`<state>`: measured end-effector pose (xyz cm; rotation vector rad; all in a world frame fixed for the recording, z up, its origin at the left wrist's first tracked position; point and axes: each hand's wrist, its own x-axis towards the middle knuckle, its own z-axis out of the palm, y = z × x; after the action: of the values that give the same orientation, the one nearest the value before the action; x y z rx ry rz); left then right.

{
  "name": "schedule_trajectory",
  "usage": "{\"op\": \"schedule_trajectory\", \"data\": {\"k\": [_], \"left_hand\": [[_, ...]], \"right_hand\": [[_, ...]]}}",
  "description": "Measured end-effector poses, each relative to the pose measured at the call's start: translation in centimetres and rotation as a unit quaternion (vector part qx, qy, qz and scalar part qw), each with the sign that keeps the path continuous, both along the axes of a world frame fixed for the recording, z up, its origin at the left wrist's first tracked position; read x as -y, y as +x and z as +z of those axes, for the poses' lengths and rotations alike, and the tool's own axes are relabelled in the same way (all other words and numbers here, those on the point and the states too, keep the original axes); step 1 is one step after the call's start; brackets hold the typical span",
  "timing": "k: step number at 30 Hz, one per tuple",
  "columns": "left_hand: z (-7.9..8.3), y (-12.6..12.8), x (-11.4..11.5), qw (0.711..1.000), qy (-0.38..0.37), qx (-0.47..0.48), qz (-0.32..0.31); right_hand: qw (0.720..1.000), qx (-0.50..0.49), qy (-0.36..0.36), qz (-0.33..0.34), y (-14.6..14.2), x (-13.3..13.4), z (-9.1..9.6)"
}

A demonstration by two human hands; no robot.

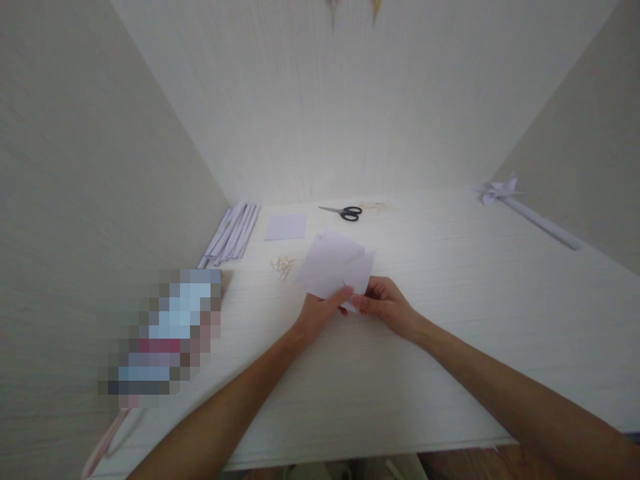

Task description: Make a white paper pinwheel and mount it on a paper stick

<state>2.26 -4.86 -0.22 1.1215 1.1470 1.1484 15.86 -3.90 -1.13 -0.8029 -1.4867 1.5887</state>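
Observation:
A white square of paper [333, 263] with slits cut in from its corners is held over the middle of the table. My left hand [323, 308] pinches its near edge, the thumb lying on top. On the right side of the same near edge, my right hand [384, 301] grips a corner flap between thumb and fingers. The two thumbs almost meet. Small pale toothpick-like pieces [283, 267] lie in a loose pile just left of the paper. Behind it rest black-handled scissors [345, 213], blades pointing left.
A stack of flat paper squares [286, 227] lies at the back left, beside several rolled paper tubes [231, 233]. A paper pinwheel [497, 191] on a paper stick [543, 223] lies along the right wall. More small pale pieces [374, 206] sit behind the scissors. A blurred-out object [173, 333] stands at left.

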Motion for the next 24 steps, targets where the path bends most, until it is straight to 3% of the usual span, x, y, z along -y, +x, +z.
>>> {"op": "schedule_trajectory", "data": {"k": [8, 12, 15, 20, 24], "left_hand": [[-0.6, 0.3, -0.3, 0.997, -0.024, 0.064, 0.02], [-0.8, 0.0, -1.0, 0.988, -0.026, 0.113, 0.099], [-0.7, -0.5, -1.3, 0.981, -0.019, 0.153, 0.121], [-0.8, -1.1, -1.5, 0.986, -0.006, 0.137, 0.099], [-1.4, -1.3, -1.5, 0.993, 0.007, 0.105, 0.054]], "right_hand": [[0.999, 0.026, -0.012, -0.025, 0.4, 0.3, 0.0], [0.999, 0.036, -0.012, -0.035, 0.6, 0.7, 0.0], [0.996, 0.06, -0.007, -0.058, 0.8, 0.9, 0.0], [0.99, 0.061, -0.006, -0.128, 1.1, 1.0, 0.0], [0.978, 0.006, -0.04, -0.203, 1.2, 0.7, 0.1]]}}
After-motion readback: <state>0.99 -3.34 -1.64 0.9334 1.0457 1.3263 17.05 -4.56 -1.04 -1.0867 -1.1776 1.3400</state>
